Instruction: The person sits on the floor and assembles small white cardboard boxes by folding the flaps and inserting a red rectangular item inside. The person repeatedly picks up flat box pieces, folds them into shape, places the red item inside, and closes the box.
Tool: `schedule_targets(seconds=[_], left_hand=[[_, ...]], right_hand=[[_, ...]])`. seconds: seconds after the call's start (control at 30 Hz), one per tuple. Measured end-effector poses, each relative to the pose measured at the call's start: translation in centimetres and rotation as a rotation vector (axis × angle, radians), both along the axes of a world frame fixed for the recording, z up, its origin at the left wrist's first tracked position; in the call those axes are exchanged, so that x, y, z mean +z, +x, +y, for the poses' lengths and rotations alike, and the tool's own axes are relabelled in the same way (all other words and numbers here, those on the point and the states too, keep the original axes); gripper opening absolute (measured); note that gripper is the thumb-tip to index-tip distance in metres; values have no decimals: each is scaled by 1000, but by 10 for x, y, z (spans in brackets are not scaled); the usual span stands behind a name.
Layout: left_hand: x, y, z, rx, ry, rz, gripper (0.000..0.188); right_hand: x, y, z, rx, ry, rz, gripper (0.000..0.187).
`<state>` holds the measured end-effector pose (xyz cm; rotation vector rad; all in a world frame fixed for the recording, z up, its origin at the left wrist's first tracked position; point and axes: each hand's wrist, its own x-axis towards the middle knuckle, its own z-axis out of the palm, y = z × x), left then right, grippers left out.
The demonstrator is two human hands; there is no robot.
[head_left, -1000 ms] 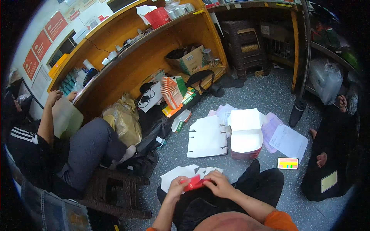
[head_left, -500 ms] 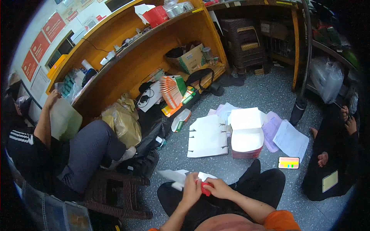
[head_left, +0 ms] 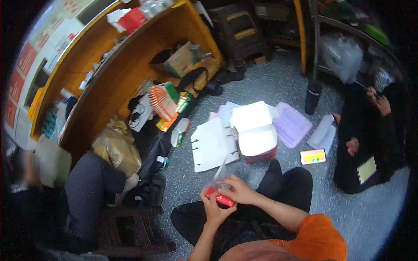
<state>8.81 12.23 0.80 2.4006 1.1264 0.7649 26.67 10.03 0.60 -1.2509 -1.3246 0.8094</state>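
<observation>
Over my lap I hold a folding paper carton (head_left: pixel 224 199), red outside and white inside, with a white flap standing up from its far side. My left hand (head_left: pixel 213 212) is wrapped round its near left part. My right hand (head_left: pixel 238 190) grips it from the upper right, fingers bent over the edge. Just beyond my hands lies a stack of flat white carton blanks (head_left: pixel 211 145) with slotted edges. To its right stands a pile of nested folded cartons (head_left: pixel 257 141), white inside and red outside, with the top one's lid raised.
A lit phone (head_left: pixel 313 156), purple sheet (head_left: pixel 292 124) and pale paper (head_left: pixel 322 132) lie on the right. A person in black sits at far right; another holds a pale container (head_left: pixel 52 161) at left, near a brown stool (head_left: pixel 130 228). Shelving (head_left: pixel 126 61) runs along the left.
The carton has turned so more of its red side shows, and my hands have shifted on it. My view has swung right. The pale paper on the right now looks curled.
</observation>
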Motion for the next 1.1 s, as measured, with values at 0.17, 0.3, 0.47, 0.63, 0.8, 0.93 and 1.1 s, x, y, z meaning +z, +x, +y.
schedule_targets(seconds=[0.17,0.3,0.47,0.63,0.8,0.93,1.1], left_hand=[[27,10,-6,-249,-46,155,85],[51,8,-6,-274,-232,33,73],[62,-14,3,-381,-336,2,77],[49,-27,-14,-182,-236,51,81],[59,-43,-9,-27,-100,-110,86],[61,-64,14,86,-366,-692,107],[56,-73,14,106,-772,-1014,104]], right_hand=[[28,28,1,204,-419,336,39],[2,41,2,317,-298,325,33],[-20,30,5,291,-286,159,25],[-18,11,4,488,-379,80,24],[-23,8,9,378,-335,314,29],[-62,26,30,54,-227,64,32],[-27,21,19,97,-347,465,35]])
